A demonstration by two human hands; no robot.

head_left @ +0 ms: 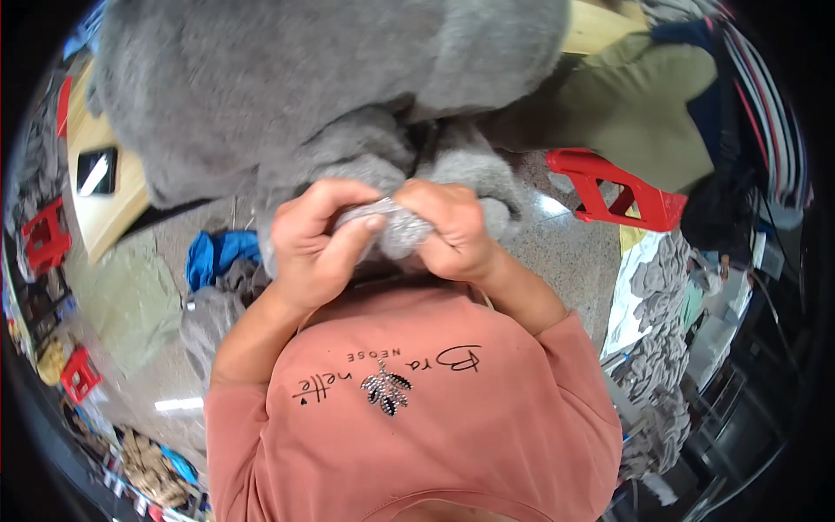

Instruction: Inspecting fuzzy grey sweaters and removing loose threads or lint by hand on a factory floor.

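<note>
both hands work close against the chest, over a pink shirt point(452, 409). the left hand point(317, 248) and the right hand point(452, 230) are each clenched on the same small wad of grey plush fabric point(402, 228), thumbs and fingers pinching it from either side. that wad is the lower end of a large grey plush piece point(287, 87), which hangs from above and fills the upper part of the view; the rest of it drapes over a wooden table point(109, 217).

risks noted:
- the two grips sit very near one another, so a hard pull apart could strain or tear whatever seam lies between them; the seam itself is hidden by the fingers.
- the bulk of the plush hangs unsupported, and its weight could drag the pinched end out of the fingers.
- a phone point(96, 171) lies on the table just beside the drape; a tug on the fabric could sweep it off.
- a red stool point(622, 191) and a blue cloth point(213, 254) lie on the floor nearby, where a dropped piece could snag or soil.
</note>
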